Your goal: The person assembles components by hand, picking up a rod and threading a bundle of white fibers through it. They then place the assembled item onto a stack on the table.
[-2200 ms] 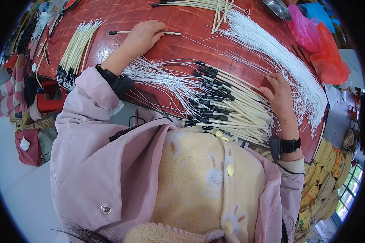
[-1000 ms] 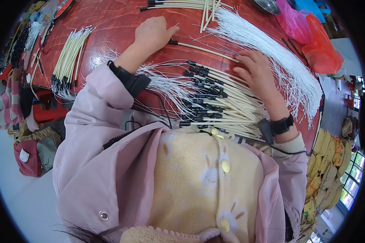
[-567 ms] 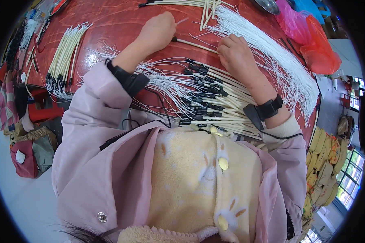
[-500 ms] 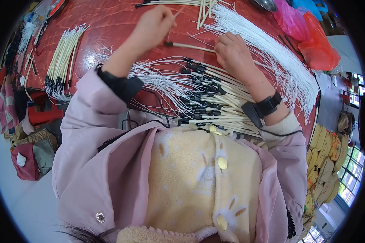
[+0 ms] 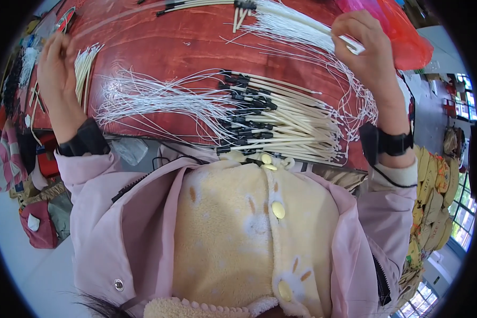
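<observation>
My left hand point(image 5: 58, 69) is raised at the far left of the table, fingers bent and pinched on one end of a pale strand point(image 5: 103, 21). The strand is blurred and arcs across the top of the view towards a black end piece. At the right, my right hand point(image 5: 367, 53) is closed on a cream rod point(image 5: 323, 29), which slants over a bundle of white strings point(image 5: 286, 24). Below, between both hands, lies a pile of cream rods point(image 5: 302, 119) with black ends. Their white strings point(image 5: 153, 100) fan out to the left.
A bundle of finished-looking rods point(image 5: 85, 69) lies beside my left hand, and more rods point(image 5: 196, 5) lie at the far edge. Red and pink plastic bags point(image 5: 403, 37) sit at the far right. Stacked sacks point(image 5: 434, 201) stand beyond the table's right side.
My hands have moved far apart: the left outward to the left, the right outward to the right with the rod. The strand is now drawn out in a long arc.
</observation>
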A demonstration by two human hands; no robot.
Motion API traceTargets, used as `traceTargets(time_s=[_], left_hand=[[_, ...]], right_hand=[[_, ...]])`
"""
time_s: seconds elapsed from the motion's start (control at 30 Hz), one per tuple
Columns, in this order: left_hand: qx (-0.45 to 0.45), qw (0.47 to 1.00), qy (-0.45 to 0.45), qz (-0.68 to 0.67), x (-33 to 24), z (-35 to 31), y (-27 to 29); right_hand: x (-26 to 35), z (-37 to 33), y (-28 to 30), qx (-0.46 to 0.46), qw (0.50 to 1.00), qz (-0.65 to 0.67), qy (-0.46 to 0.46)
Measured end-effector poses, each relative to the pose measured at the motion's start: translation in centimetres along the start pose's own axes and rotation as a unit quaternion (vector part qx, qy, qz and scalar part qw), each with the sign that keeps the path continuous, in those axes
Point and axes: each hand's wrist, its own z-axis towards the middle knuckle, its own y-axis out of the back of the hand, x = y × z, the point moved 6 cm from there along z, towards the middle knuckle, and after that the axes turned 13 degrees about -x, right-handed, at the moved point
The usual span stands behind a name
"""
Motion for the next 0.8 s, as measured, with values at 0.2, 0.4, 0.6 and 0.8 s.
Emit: traceTargets(time_s=[0.2, 0.4, 0.6, 0.8], left_hand=[[-0.095, 0.971, 0.195, 0.104, 4.6, -6.3, 4.5], [0.152, 0.887, 0.098, 0.424, 7.7, -10.7, 3.7], [0.155, 0.858, -0.100, 0.480, -0.4, -9.4, -7.1], [0.370, 0.904, -0.137, 0.166, -4.5, -14.4, -24.9]], right_hand=[[5.0, -2.9, 3.4, 0.078, 0.996, 0.021, -0.029], [7.2, -9.6, 1.2, 0.215, 0.959, 0.131, -0.130], [5.1, -11.2, 2.4, 0.135, 0.976, 0.034, -0.168], [0.2, -12.4, 2.4, 0.070, 0.972, -0.041, -0.219]])
